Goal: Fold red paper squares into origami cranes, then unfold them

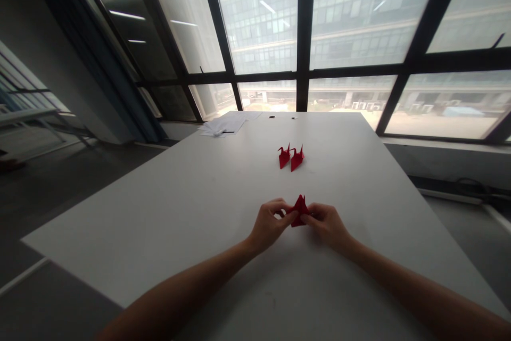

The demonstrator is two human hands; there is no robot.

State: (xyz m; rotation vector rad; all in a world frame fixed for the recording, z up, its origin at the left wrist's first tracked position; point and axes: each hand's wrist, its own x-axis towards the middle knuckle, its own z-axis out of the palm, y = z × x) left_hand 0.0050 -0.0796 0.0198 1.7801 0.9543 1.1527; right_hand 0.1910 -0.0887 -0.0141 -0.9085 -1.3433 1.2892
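A folded red paper piece [300, 206], pointed at the top, is held between both hands just above the white table. My left hand [272, 219] pinches its left side between thumb and fingers. On the other side, my right hand [325, 221] grips it, thumb across the front near the lower middle. Fingertips behind the paper are partly hidden. Beyond the hands stand two red origami cranes, a left crane [284, 158] and a right crane [297, 159], close beside each other with necks and tails pointing up.
White paper sheets [225, 124] lie at the table's far left, with a small dark item [228, 132] on them. The white table [159, 213] reaches toward tall dark-framed windows [303, 22]. A dark curtain [99, 48] hangs on the left.
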